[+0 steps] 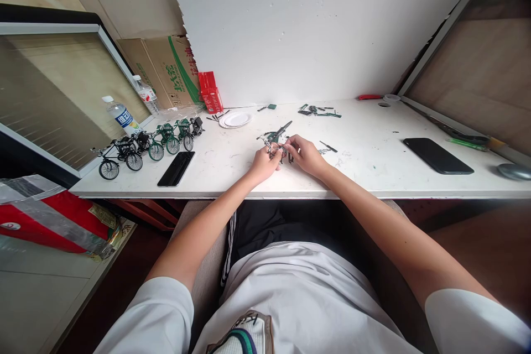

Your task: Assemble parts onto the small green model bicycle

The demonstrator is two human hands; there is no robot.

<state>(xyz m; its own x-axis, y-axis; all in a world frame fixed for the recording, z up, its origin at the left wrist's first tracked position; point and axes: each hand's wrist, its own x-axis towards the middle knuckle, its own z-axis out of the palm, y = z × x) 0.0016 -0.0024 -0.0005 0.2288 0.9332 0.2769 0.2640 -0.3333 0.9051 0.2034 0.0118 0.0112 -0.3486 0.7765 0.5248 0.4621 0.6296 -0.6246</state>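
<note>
My left hand (265, 166) and my right hand (306, 156) meet over the middle of the white table (232, 177). Between their closed fingers is a small, partly built model bicycle (265, 139), mostly hidden by the fingers. Just beyond the hands lies a dark green and black piece (279, 133) with a long thin end; whether it touches the model I cannot tell. To the right of my right hand are a thin dark rod (329, 146) and some tiny bits (323, 151). Several green and black parts (318, 111) lie farther back.
Several model bicycles (156, 150) stand at the left, by plastic bottles (121, 116). Phones lie left (176, 168) and right (437, 155). A white paper plate (235, 119), red box (211, 92) and cardboard box (166, 72) are at the back. A mouse (514, 171) is far right.
</note>
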